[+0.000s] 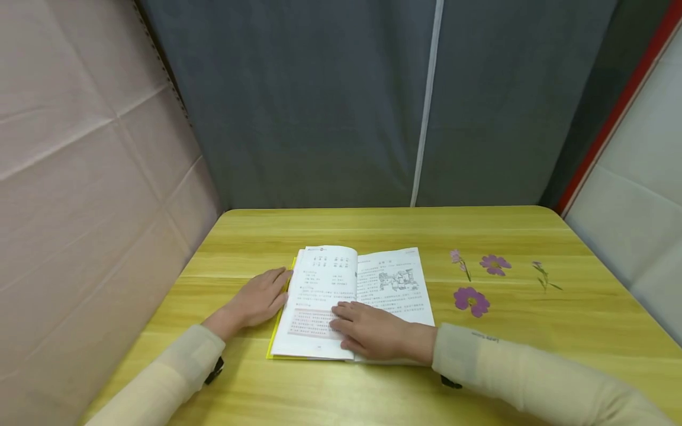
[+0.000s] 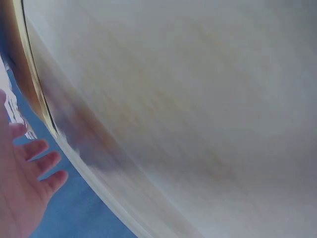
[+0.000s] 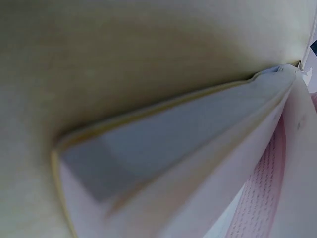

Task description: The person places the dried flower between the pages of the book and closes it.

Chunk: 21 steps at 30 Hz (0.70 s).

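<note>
An open book with printed pages and a yellow cover edge lies on the wooden table. My left hand rests at the book's left edge, fingers extended and fingertips right at the cover. In the left wrist view, spread fingers of the left hand show at the lower left. Across the lower middle of the book, my right hand lies on the pages by the fold, fingers stretched to the left. The right wrist view shows a corner of the book and its fanned pages close up; the right hand is nearly out of that view.
Right of the book lie two purple flowers, a pink flower sprig and a thin green sprig. The table ends at a dark grey curtain. Pale cloth walls stand at both sides.
</note>
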Each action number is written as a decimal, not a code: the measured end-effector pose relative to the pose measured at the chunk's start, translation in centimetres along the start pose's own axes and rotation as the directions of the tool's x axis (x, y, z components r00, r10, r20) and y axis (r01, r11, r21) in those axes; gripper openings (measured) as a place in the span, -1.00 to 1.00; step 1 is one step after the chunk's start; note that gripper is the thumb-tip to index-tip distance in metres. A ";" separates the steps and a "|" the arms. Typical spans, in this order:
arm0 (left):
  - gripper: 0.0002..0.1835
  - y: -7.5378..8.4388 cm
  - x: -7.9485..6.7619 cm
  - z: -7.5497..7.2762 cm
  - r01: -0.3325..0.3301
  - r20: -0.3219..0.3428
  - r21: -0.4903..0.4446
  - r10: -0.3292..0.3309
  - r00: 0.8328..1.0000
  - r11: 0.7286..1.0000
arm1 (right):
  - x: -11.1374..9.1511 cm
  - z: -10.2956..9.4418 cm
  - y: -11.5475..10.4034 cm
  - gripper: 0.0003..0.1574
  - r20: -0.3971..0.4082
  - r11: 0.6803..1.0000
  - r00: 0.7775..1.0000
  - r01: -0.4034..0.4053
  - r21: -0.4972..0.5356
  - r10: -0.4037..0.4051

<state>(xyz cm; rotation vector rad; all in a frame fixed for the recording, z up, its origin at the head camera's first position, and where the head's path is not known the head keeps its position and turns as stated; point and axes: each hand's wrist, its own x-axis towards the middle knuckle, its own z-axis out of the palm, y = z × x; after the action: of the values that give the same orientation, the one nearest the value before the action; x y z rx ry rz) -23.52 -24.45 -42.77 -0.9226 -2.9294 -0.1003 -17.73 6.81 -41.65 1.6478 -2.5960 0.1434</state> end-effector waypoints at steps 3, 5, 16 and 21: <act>-0.38 0.1 0.3 -0.1 -0.006 -0.070 0.014 0.007 0.998 1.000 | 0.0 0.1 0.1 -0.45 -0.015 1.000 1.000 0.001 0.005 -0.001; -0.34 0.3 0.6 -0.2 -0.009 -0.095 0.021 0.011 0.995 1.000 | -0.1 0.2 0.1 -0.46 -0.022 1.000 1.000 0.001 0.014 -0.001; -0.16 2.2 1.5 0.2 -0.007 0.052 0.063 0.004 0.999 0.998 | 0.0 0.4 0.1 -0.50 -0.029 0.999 0.999 0.016 0.046 -0.015; -0.14 2.5 1.6 0.7 0.007 0.074 0.078 -0.013 0.997 0.997 | 0.1 0.2 -0.1 -0.51 -0.021 0.999 1.000 0.019 0.044 -0.018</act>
<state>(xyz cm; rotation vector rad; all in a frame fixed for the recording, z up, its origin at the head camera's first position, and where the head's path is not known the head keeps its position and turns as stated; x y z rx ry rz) -23.45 -21.46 -43.18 -0.9198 -2.9815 0.0486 -17.73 6.66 -41.85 1.6748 -2.5797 0.2173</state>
